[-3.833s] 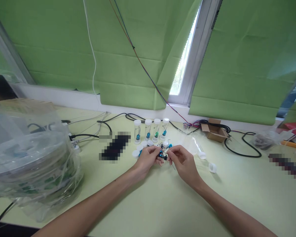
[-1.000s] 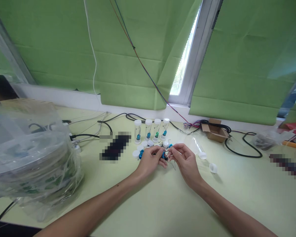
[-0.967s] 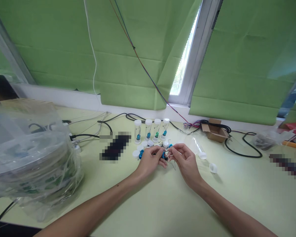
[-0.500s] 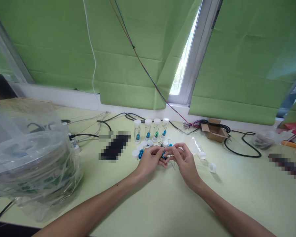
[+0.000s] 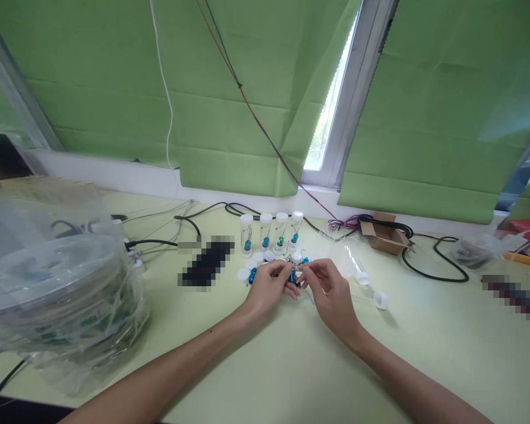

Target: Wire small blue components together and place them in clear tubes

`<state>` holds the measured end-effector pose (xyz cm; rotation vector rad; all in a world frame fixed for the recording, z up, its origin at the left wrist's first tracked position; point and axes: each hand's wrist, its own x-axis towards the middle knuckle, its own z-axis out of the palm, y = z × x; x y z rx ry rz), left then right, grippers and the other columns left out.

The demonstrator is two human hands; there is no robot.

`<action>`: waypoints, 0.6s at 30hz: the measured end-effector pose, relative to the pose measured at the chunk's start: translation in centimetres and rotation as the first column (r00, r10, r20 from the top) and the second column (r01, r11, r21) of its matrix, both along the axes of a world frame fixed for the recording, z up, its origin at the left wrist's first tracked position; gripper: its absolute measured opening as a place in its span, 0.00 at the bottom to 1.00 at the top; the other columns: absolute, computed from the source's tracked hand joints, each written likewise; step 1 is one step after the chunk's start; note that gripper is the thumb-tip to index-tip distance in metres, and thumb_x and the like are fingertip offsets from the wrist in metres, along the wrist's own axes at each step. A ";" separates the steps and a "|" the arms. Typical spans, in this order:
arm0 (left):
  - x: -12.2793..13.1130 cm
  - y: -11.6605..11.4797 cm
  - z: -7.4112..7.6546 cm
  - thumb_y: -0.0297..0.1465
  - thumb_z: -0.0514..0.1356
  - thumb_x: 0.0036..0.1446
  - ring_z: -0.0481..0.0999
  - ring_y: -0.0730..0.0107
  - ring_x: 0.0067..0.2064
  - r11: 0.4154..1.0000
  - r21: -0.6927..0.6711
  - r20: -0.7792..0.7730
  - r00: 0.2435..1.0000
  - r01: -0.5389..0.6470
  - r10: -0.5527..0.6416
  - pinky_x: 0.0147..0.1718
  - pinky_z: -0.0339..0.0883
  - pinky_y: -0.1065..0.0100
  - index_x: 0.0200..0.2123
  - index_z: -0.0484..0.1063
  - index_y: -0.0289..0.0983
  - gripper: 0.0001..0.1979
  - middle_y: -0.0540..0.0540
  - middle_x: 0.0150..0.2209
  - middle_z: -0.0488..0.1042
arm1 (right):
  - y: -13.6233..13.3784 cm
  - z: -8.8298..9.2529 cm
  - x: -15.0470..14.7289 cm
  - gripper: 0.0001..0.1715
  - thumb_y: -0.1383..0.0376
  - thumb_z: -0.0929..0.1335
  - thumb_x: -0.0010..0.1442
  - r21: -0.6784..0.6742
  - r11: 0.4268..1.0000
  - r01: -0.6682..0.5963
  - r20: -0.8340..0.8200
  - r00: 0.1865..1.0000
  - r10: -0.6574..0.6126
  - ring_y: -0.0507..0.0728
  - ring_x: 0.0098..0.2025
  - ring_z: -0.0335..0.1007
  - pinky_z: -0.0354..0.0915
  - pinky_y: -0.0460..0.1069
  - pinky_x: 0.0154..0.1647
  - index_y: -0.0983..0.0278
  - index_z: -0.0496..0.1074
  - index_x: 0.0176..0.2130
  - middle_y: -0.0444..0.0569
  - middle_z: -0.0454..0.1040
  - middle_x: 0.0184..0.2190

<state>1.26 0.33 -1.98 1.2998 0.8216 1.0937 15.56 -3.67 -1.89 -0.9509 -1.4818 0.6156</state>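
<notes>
My left hand (image 5: 266, 290) is closed around a small metallic-blue part with a dark base and thin wires (image 5: 293, 275), mostly covered by the fingers. My right hand (image 5: 330, 290) comes in from the right, its fingertips pinched at a thin wire of that part. One wire end dangles below the right fingers. Just behind the hands lie more small blue parts (image 5: 252, 275) and loose white caps (image 5: 243, 275). Beyond them, several clear tubes with white caps (image 5: 265, 231) stand upright in a row, with blue or green parts inside.
On the right, a clear tube (image 5: 355, 264) lies on its side near a loose white cap (image 5: 380, 301). Farther back are a small cardboard box (image 5: 384, 238) and black cables (image 5: 446, 278). A plastic-wrapped reel (image 5: 70, 294) takes up the table's left side.
My right hand has shifted slightly left and down, its fingers drawing in closer to the blue part. My left hand stays nearly still, and more of the blue part shows.
</notes>
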 end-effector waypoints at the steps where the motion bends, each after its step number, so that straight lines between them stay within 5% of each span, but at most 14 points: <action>1: 0.0 0.0 -0.1 0.43 0.62 0.56 0.77 0.68 0.23 1.000 -0.001 0.005 1.000 -0.006 0.006 0.25 0.73 0.67 0.31 0.72 0.34 0.15 0.48 0.24 0.74 | 0.0 0.0 0.0 0.07 0.59 0.65 0.66 0.008 1.000 0.012 0.006 1.000 -0.012 0.55 0.33 0.73 0.71 0.52 0.38 0.60 0.68 0.39 0.47 0.73 0.33; 18: -0.1 0.4 -0.2 0.41 0.61 0.57 0.77 0.68 0.22 0.999 0.031 0.005 0.999 -0.043 0.043 0.23 0.73 0.69 0.33 0.72 0.35 0.13 0.50 0.22 0.73 | 0.1 0.0 0.4 0.12 0.59 0.67 0.64 0.026 0.994 0.107 0.061 0.992 -0.109 0.54 0.25 0.69 0.66 0.49 0.26 0.61 0.70 0.31 0.45 0.72 0.25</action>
